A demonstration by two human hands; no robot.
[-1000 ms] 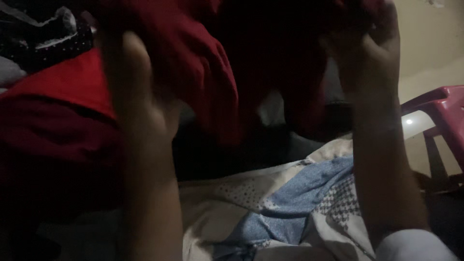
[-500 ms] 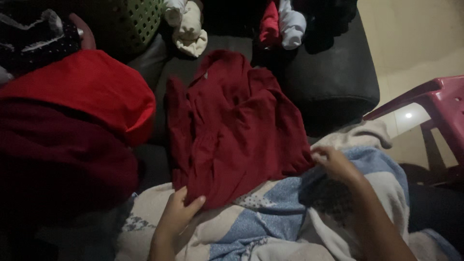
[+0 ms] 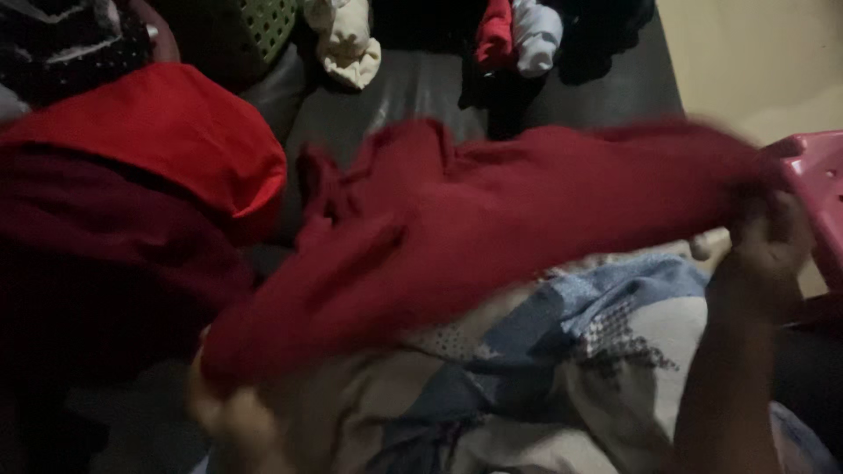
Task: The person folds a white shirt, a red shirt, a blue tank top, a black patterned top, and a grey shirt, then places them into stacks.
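Dim and murky, with heavy motion blur across the middle, perhaps lit faintly from the right.

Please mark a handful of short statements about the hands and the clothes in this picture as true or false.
1. Both hands hold the dark red garment. True: the left hand has its lower corner, the right hand its far end.
2. The garment lies flat and smooth on the dark sofa. False: it is lifted and stretched between the hands, blurred.
3. A pink plastic chair stands at the right edge. True.
4. A blue and white patterned cloth lies under the garment. True.
5. The green basket is in the right hand's grip. False: it sits far off at the top, untouched.
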